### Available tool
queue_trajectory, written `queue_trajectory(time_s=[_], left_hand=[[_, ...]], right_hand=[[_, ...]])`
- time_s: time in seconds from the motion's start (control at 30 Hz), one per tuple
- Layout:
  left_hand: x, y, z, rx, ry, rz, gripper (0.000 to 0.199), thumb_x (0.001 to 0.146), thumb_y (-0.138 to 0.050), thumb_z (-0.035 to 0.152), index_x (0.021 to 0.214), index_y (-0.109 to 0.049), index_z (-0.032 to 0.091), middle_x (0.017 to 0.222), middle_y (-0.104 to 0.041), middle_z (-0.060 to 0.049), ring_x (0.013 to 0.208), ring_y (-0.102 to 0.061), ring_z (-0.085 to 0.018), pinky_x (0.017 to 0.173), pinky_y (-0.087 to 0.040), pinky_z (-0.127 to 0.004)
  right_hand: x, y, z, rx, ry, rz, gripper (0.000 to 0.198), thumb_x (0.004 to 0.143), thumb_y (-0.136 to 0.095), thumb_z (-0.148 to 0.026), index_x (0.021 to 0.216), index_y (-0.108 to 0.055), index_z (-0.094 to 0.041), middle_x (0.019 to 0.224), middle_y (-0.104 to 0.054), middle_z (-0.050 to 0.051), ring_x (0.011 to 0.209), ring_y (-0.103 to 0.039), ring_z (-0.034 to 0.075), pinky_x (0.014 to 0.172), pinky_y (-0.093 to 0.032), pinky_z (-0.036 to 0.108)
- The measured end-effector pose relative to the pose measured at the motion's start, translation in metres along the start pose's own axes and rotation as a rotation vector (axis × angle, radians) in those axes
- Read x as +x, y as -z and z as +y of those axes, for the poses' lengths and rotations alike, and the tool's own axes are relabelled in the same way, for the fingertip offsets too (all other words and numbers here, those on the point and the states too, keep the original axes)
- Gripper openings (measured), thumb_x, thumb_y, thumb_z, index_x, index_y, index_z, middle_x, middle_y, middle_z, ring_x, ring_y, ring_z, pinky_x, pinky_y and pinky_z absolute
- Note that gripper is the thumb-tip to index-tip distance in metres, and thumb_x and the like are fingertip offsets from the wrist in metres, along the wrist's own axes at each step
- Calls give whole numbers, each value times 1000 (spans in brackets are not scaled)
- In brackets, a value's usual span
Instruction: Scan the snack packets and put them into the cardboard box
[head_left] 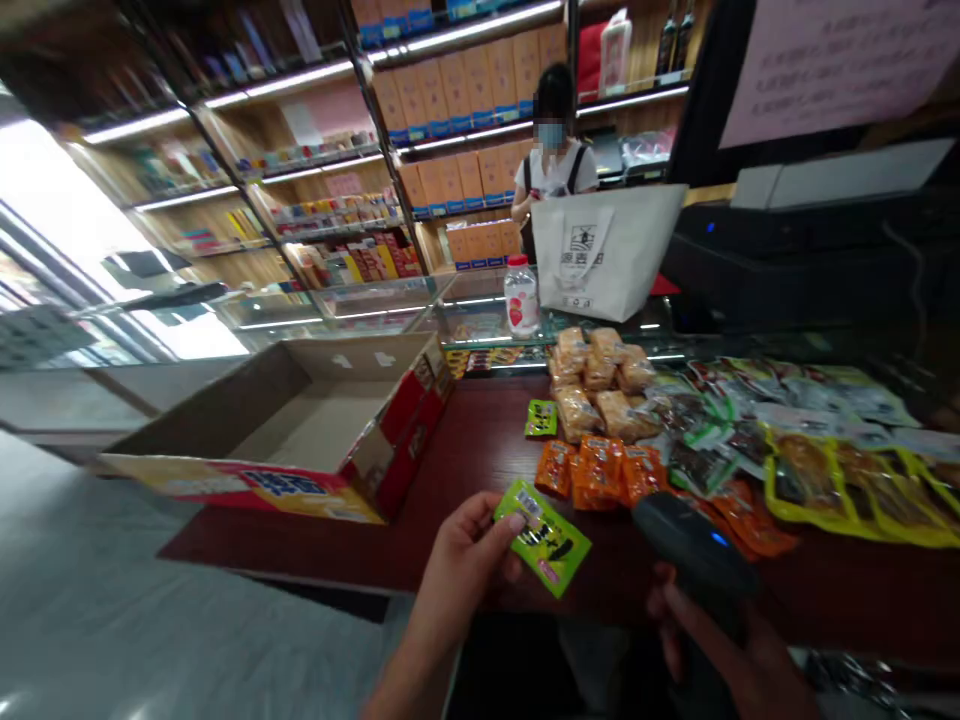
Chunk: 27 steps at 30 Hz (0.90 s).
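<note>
Green packet (544,537) is over the near edge of the surface (487,450), pinched in your left hand (476,545), thumb on top, fingers behind. Your right hand (724,645) is wrapped round the handle of a dark handheld scanner (697,548), blue light showing, head near the packet but apart from it. Reads to me as partway: one item up at the scanner, and no way to tell from here whether it has registered. Second green packet (541,418) lies flat beyond, beside the orange packets (600,470) and the stacked tan packs (577,405). Dark packs (701,465) and yellow-edged packs (806,480) lie to the right. Can't tell which of these are done and which are left. White bag (607,250) stands upright behind the goods, so bagging looks outstanding for everything lying out; its inside is hidden. Open carton (300,490) sits left.
</note>
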<state>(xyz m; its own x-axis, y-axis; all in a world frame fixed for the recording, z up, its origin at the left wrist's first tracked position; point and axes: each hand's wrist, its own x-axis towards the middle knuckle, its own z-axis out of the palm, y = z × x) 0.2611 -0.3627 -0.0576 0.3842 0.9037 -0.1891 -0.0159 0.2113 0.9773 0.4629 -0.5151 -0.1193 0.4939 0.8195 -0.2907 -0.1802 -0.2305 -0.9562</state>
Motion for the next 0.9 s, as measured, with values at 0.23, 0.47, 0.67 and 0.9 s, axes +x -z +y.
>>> queue_trajectory(time_s=[0.23,0.47,0.67,0.9], left_hand=[[-19,-30,-19,2,124,-176,44,66,-84,53,85,-69,17,58,-63,1,48,-52,-10,50,-44,-21],[-30,-44,-30,-121,169,-232,48,66,-90,42,99,-69,15,74,-70,-1,59,-59,-11,58,-51,-22],[-31,-51,-51,-304,271,-219,41,61,-94,35,87,-68,15,79,-73,-4,64,-65,-12,60,-52,-21],[-37,-60,-67,-269,255,-255,40,71,-87,39,100,-73,15,89,-77,-9,77,-69,-17,65,-53,-23]], right_hand=[[-11,-16,-10,140,18,13,57,72,-84,-59,101,-68,-14,52,-65,0,49,-56,19,50,-44,28],[-15,-15,0,168,4,91,47,68,-87,-47,97,-68,-15,56,-69,1,51,-61,20,51,-49,28],[-10,-12,12,213,2,121,55,68,-87,-50,104,-66,-14,61,-71,1,53,-63,21,52,-52,28],[-5,-11,11,209,-14,119,54,69,-88,-49,105,-66,-15,63,-72,1,55,-66,23,55,-55,30]])
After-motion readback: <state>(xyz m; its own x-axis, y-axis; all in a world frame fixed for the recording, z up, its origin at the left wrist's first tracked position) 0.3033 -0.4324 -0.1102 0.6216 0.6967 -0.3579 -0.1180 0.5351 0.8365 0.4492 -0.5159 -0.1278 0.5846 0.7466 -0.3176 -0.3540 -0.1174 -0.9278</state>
